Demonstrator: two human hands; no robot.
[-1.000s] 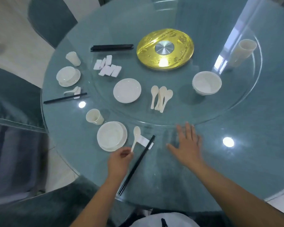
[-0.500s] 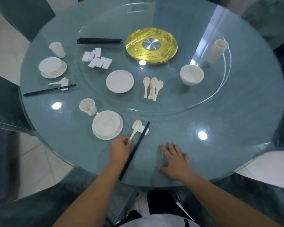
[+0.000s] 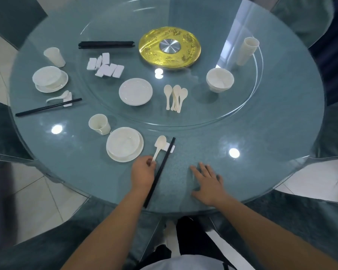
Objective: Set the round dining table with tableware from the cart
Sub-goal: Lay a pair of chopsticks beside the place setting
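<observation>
My left hand (image 3: 142, 173) pinches the handle end of a white spoon (image 3: 159, 146) whose bowl lies on a white rest (image 3: 169, 148). A pair of black chopsticks (image 3: 160, 170) leans on the same rest, just right of that hand. Left of the spoon stands a white bowl on a plate (image 3: 124, 144) with a cup (image 3: 99, 124) behind it. My right hand (image 3: 208, 182) lies flat and open on the round glass table (image 3: 261, 145) near its front edge.
A second place setting (image 3: 50, 78) sits at the far left. The glass turntable (image 3: 232, 114) carries plates (image 3: 135, 91), spoons (image 3: 175, 97), bowls (image 3: 220, 79), stacked cups (image 3: 248, 50), white rests (image 3: 105, 65), black chopsticks (image 3: 106, 44) and a gold centre disc (image 3: 169, 47). Chairs ring the table.
My right hand has drawn back from near the turntable's rim toward the table's front edge. My left hand stays on the spoon handle. The view has pulled back.
</observation>
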